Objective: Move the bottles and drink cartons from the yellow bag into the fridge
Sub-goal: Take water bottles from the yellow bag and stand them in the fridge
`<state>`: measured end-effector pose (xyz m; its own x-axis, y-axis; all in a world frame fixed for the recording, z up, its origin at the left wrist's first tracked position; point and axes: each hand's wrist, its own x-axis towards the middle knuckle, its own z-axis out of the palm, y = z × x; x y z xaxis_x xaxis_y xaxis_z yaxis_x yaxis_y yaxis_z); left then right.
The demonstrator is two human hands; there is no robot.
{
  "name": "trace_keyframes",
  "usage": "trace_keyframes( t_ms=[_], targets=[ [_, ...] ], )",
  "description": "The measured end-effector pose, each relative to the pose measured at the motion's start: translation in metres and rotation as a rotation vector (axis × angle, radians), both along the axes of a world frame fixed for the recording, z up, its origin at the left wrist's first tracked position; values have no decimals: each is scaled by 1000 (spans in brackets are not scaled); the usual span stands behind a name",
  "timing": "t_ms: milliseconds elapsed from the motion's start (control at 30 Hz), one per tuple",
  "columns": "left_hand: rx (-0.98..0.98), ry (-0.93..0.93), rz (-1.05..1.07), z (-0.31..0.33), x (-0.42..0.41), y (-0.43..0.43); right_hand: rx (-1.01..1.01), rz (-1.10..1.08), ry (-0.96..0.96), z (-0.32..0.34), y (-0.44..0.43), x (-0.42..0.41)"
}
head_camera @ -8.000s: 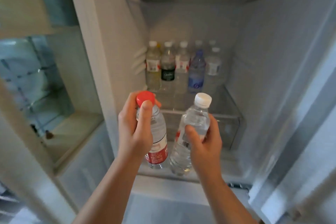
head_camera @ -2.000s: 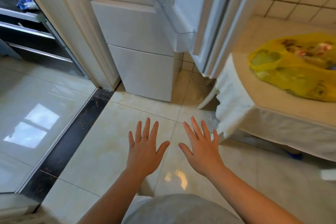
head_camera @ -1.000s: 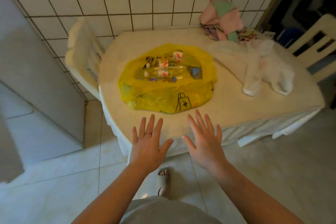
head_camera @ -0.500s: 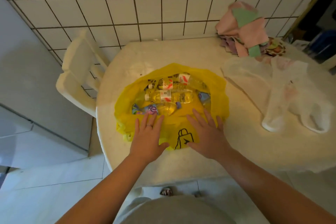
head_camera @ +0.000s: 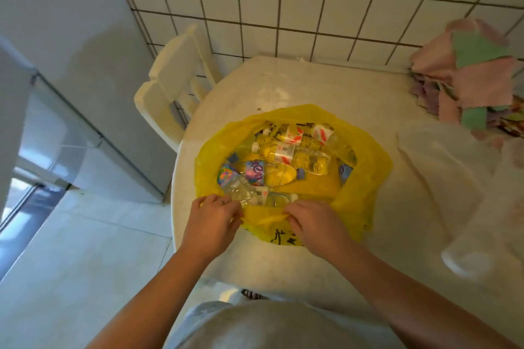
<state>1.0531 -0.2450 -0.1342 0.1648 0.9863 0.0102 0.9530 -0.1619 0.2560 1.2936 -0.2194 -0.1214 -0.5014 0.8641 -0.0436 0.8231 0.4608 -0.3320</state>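
Observation:
The yellow bag [head_camera: 365,178] lies open on the round table [head_camera: 312,85], with several plastic bottles lying inside. A clear bottle with a red-and-white label [head_camera: 286,153] lies across the middle, and one with a purple label [head_camera: 255,171] lies nearer me. Another clear bottle [head_camera: 243,194] rests right at the near rim. My left hand [head_camera: 212,218] and my right hand [head_camera: 309,221] both pinch the bag's near edge, fingers curled into the plastic. The fridge [head_camera: 71,51] stands to the left, its inside out of sight.
A white chair [head_camera: 173,88] is tucked between the fridge and the table. Folded pink and green cloths [head_camera: 467,73] sit at the table's far right, with a white plastic bag [head_camera: 442,178] beside them. A tiled wall backs the table.
I turned from the fridge to the table and stepped close. My hands, flat on the bag half a second ago, now curl round its near edge.

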Motion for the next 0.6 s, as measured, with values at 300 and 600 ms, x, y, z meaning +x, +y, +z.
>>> trace_keyframes(
  t_ms=[300,600],
  targets=[
    [-156,-104,117,-8,-8,-15,-140,-52,59,1,13,-13],
    [-9,91,-257,24,-4,57,-202,-103,-188,-9,40,-5]
  ],
)
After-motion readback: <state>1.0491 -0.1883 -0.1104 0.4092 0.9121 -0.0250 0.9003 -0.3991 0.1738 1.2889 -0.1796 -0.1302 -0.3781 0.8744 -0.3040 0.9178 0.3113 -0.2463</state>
